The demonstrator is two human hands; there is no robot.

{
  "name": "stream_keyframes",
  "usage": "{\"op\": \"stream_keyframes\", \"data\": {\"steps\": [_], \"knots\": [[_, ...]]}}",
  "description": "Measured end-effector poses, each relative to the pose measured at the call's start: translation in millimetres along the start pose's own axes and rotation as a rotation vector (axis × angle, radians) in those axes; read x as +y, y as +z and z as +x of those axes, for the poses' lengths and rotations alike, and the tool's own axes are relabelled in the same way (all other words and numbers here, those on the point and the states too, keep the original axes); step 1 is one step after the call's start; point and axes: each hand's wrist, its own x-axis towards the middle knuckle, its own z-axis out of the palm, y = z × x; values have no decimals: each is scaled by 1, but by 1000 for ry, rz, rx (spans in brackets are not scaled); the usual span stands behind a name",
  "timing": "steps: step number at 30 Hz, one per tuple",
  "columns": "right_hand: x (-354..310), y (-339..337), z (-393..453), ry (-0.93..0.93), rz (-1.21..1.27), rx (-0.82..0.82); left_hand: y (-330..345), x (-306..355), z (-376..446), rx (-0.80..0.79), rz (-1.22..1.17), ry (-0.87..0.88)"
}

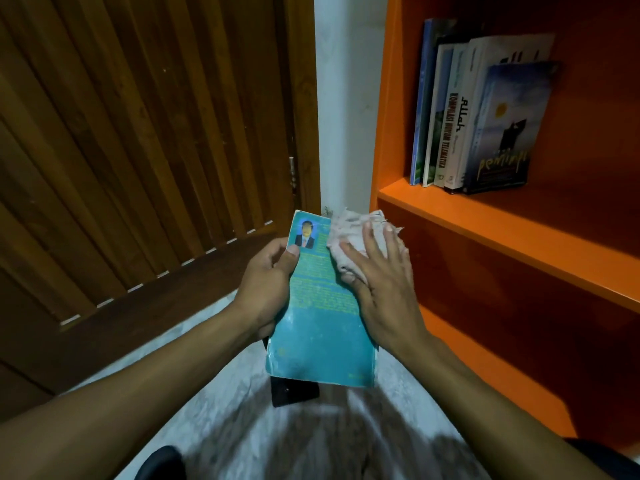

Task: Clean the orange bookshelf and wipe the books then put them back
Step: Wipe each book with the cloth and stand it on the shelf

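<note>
Left hand (266,285) grips teal book (322,327) (worn corners); right hand (381,289) presses cloth (349,237).

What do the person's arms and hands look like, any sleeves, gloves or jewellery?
Both forearms are bare right to the frame edge, with no sleeves in view. The left hand and right hand wear no gloves, and no rings, watch or bracelets show.

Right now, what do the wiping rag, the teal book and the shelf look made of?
Rag: pale woven cloth, edges frayed. Teal book: paperback, glossy card cover, corners worn. Orange bookshelf: probably painted wood or board; smooth, slightly shiny coat hides any grain.
</note>
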Motion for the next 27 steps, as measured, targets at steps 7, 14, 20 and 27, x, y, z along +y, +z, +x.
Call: {"op": "stream_keyframes", "data": {"steps": [7,14,20,27], "knots": [[-25,12,-28,-124,-76,-281,-22,11,17,198,-137,-30],[-29,27,-56,-295,274,-342,-58,24,29,400,-149,28],[-35,17,-40,224,636,-212,-67,19,27,366,-59,52],[-28,-10,10,434,869,308,-40,2,1,184,82,61]]}}
